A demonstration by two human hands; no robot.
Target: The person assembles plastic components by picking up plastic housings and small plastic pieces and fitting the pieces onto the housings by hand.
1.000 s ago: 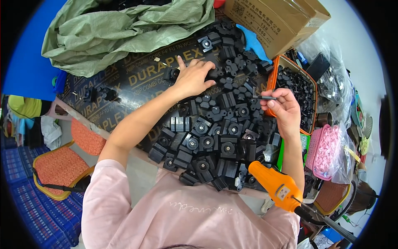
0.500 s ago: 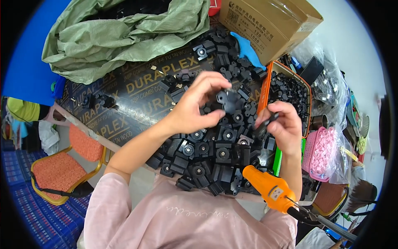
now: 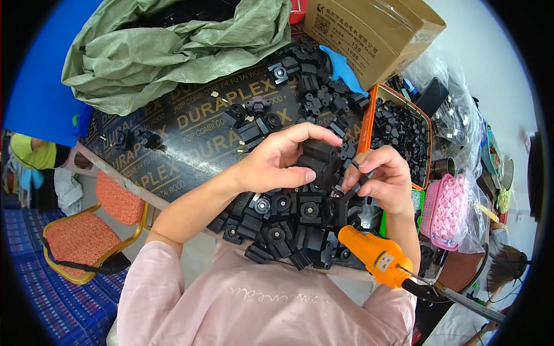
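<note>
My left hand [image 3: 276, 160] is closed round a black plastic housing [image 3: 321, 157], thumb below and fingers above it. Just to its right, my right hand [image 3: 385, 177] pinches a small flat black plastic piece [image 3: 362, 181] between thumb and fingertips. The two parts are close together; whether they touch I cannot tell. Under and in front of both hands lies a heap of similar black housings [image 3: 310, 212], many with a round metal centre. An orange power screwdriver [image 3: 376, 255] hangs beside my right forearm.
An orange-rimmed box [image 3: 367, 124] of small black pieces stands at the right, near a pink basket [image 3: 428, 216] and a cardboard box [image 3: 369, 43]. A green woven sack [image 3: 138, 63] lies at the back left. Another person [image 3: 503, 271] shows at the far right.
My left hand has moved down and right, turning the black housing. My right hand has come slightly left with its small piece, closer to the housing. The screwdriver has swung slightly.
</note>
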